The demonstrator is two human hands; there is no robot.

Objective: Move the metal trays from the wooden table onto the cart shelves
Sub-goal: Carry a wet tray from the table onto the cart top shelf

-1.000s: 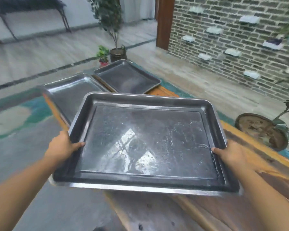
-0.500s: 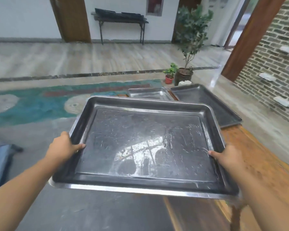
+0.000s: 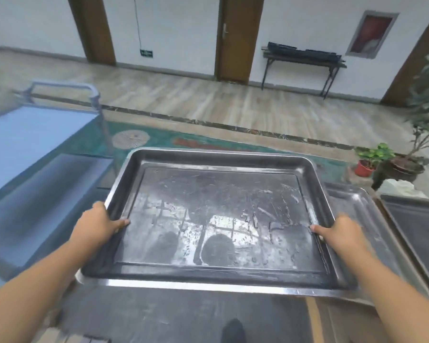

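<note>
Swung leftward since before, the tray point(image 3: 216, 219) now faces the cart point(image 3: 35, 154), left hand point(image 3: 98, 226) and right hand point(image 3: 342, 233) clamped on its side rims.

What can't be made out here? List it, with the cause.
- Blue metal cart, head view: motion-blurred, cut by the left edge; shelf contents unclear.
- Two metal trays at right: partly covered by the large held steel tray and right hand.
- Left hand: fingers hidden under the rim.

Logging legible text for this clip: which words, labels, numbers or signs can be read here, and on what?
None can be read.
Green sign on the far wall: too small and blurred.
Framed red picture on the wall: no legible text.
Tray, cart: no markings visible.
</note>
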